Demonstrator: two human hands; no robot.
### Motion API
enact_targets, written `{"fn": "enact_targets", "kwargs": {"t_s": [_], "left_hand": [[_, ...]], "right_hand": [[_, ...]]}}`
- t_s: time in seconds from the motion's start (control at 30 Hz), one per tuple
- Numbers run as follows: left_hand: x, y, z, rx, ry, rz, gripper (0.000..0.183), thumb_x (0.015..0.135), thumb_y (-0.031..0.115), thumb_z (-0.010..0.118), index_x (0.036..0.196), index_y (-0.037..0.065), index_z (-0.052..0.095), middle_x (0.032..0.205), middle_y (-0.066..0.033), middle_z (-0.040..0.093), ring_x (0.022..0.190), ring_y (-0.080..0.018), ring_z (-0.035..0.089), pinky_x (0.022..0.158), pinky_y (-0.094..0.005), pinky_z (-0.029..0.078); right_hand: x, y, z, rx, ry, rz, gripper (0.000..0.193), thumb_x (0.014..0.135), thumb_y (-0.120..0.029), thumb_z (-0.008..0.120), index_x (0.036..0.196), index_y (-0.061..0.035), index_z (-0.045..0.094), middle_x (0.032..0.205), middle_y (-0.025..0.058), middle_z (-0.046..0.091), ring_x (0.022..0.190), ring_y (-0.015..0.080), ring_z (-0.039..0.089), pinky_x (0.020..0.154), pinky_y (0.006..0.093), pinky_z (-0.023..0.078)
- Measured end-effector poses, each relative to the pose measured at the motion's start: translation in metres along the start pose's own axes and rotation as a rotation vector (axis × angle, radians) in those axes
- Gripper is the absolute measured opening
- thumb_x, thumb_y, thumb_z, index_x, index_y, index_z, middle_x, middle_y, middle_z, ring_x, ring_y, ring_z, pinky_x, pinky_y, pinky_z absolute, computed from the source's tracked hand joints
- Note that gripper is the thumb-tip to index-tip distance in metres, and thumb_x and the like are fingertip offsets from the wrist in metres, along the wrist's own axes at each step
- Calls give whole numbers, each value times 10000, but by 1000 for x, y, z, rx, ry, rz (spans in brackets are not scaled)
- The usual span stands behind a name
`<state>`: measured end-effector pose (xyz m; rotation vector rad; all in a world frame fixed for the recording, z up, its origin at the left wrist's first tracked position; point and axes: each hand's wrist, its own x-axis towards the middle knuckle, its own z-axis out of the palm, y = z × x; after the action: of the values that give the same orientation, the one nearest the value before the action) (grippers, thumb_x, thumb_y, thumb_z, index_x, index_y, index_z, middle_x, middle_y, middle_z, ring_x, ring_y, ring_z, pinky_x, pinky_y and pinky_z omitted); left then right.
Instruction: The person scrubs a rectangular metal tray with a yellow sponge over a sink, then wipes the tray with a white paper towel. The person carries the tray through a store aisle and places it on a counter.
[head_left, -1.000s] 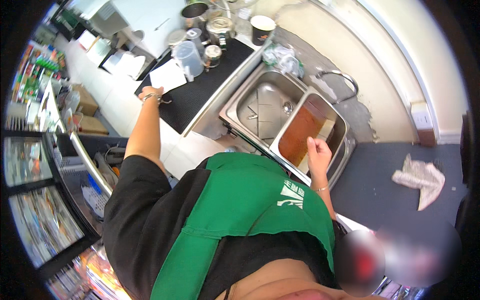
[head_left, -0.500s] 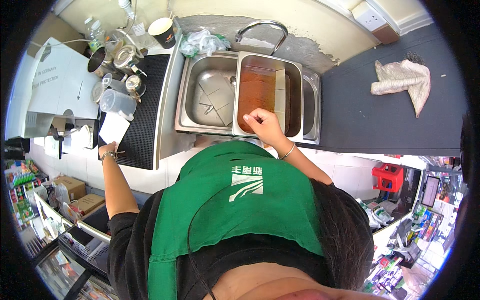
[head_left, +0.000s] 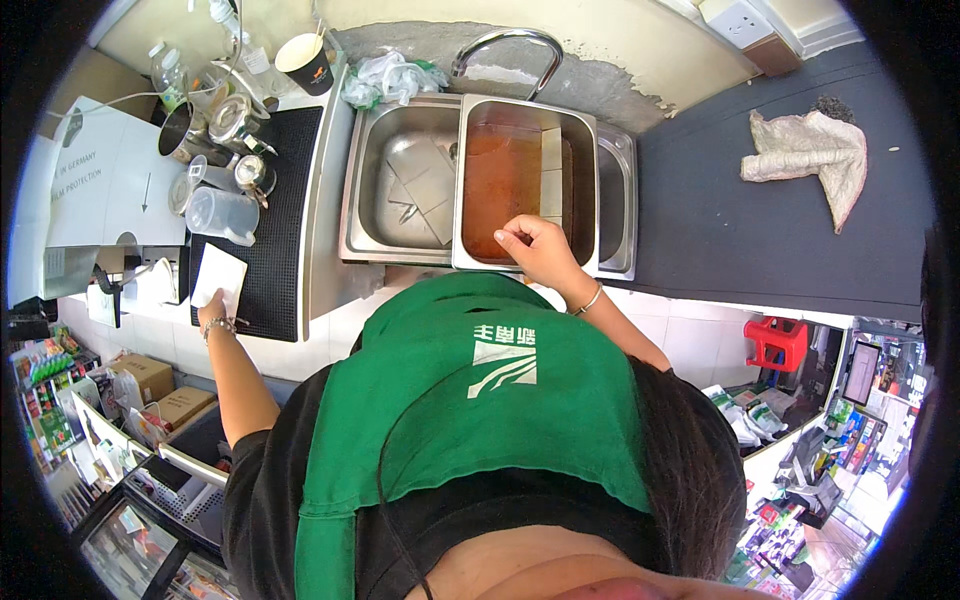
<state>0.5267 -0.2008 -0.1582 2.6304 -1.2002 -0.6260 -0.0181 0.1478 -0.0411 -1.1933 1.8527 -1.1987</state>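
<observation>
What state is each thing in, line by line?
Left hand, gripping white square
Right hand, curled over metal pan
Metal pan, reddish-brown inside, pale squares along right
Tap, no stream visible
Cloth, crumpled on dark counter
Dark cup, upright, sticks inside
Plastic bag, crumpled

Your left forearm (head_left: 240,385) slants up and leftward at the left of the frame, ending in your left hand (head_left: 212,308) — fingers drawn into a pinch. Your right forearm (head_left: 628,328) angles up and leftward from right of centre; your right hand (head_left: 545,252) sits near the frame's middle, loosely curled — thumb (head_left: 512,243) pointing left, wrist nearly straight.
</observation>
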Motion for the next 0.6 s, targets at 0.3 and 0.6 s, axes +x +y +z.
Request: {"fn": "enact_targets", "kwargs": {"t_s": [0.3,0.6], "left_hand": [[-18,32,1,-70,-161,-171,339,715,284,731,794,-23,611,670,-110,598,456,-170,524,407,-325,423],[12,-10,17,208,237,50,615,707,427,648,1113,-10,501,1055,-155,576,905,-276,573,785,-379,434]], "right_hand": [[-6,6,-19,-33,41,54,158,841,-129,624,753,-2,591,602,-24,514,540,32,435,481,209,374],[-2,25,-21,-14,34,62,174,816,-186,648,778,-17,625,663,66,597,575,116,520,548,266,432]]}}
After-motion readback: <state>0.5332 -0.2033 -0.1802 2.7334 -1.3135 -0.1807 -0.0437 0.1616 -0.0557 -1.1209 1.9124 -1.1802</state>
